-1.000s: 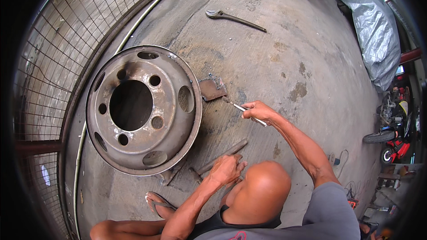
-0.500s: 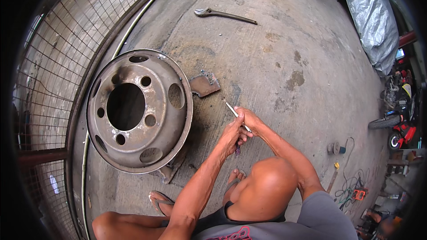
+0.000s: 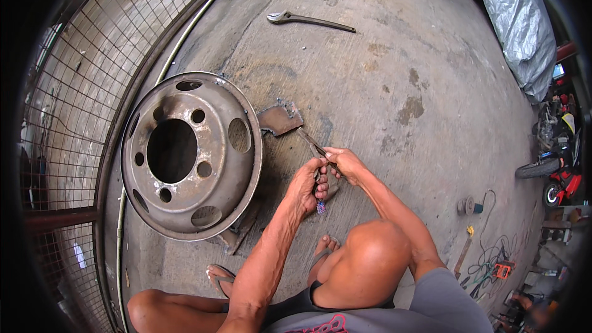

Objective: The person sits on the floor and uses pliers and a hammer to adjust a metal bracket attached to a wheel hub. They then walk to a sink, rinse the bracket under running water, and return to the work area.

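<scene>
My right hand (image 3: 346, 164) is closed around the rear of a slim, dark brown metal tool (image 3: 312, 143). The tool's tip points away to the left and reaches the edge of a rusty flat metal piece (image 3: 280, 119) on the floor; I cannot tell whether they touch. My left hand (image 3: 309, 184), close beside the right, is closed on a handle with a purple-pink speckled end (image 3: 320, 207) sticking out below the fist. Whether that handle belongs to the same tool is hidden by my fingers. Left of both hands lies a large rusty steel wheel rim (image 3: 220, 163) with round holes.
An adjustable wrench (image 3: 317, 22) lies farther off on the concrete. A wire-mesh gate (image 3: 98, 86) and a pale pipe (image 3: 180, 40) run along the left. To the right are an angle grinder (image 3: 470, 206), cables, a silver tarp (image 3: 518, 24) and a red motorbike (image 3: 558, 185).
The slim tool has turned and shows a dark side instead of a pale one, its tip nearer the metal piece. My left hand has shifted slightly down and left. The view has moved a little.
</scene>
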A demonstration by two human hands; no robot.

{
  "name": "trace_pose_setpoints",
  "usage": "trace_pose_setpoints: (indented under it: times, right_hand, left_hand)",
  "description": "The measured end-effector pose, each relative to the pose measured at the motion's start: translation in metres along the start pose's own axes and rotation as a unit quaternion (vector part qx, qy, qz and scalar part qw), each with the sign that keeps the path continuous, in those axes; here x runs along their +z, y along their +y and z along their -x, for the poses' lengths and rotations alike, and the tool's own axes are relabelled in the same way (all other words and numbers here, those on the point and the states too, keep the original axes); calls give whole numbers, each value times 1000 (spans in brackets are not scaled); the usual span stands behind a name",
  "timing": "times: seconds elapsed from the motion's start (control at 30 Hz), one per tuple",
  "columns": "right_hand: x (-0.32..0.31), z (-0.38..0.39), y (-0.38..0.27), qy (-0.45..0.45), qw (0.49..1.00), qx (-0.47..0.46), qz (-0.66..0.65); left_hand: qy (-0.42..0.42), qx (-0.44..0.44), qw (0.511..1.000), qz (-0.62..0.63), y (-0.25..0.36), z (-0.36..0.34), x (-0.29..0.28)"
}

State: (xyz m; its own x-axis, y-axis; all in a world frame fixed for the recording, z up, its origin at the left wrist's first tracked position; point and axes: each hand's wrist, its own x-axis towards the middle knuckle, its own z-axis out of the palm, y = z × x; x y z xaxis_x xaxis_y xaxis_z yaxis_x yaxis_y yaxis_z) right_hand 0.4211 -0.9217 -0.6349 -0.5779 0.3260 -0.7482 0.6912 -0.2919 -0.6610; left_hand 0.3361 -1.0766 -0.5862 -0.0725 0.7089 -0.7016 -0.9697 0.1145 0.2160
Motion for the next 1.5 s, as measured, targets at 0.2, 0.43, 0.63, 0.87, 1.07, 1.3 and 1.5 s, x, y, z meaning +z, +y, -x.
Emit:
trace_pose_setpoints:
  times: [0.2,0.43,0.63,0.87,1.07,1.3,1.5]
  right_hand:
    - [7,-22,-5,36,999,20,23]
    - [14,-43,-11,15,999,15,-37]
    - [30,-55,14,-42,980,-5,-196]
    - [47,-36,14,-67,952,42,-297]
    - [35,-18,-19,-143,979,81,-120]
    - [36,-5,-17,36,997,16,62]
    - [23,46,15,81,984,-26,159]
  left_hand:
    - [-10,-29,999,35,27,-20,-19]
    - [36,11,999,-22,40,-26,-22]
    - [192,50,950,-242,3,-37,-8]
    - [223,22,946,-234,-10,-30,-14]
    - [97,23,988,-116,-22,-26,-23]
    - [-2,84,993,-85,-60,-31,-28]
    - [-38,60,997,-10,-113,-2,-11]
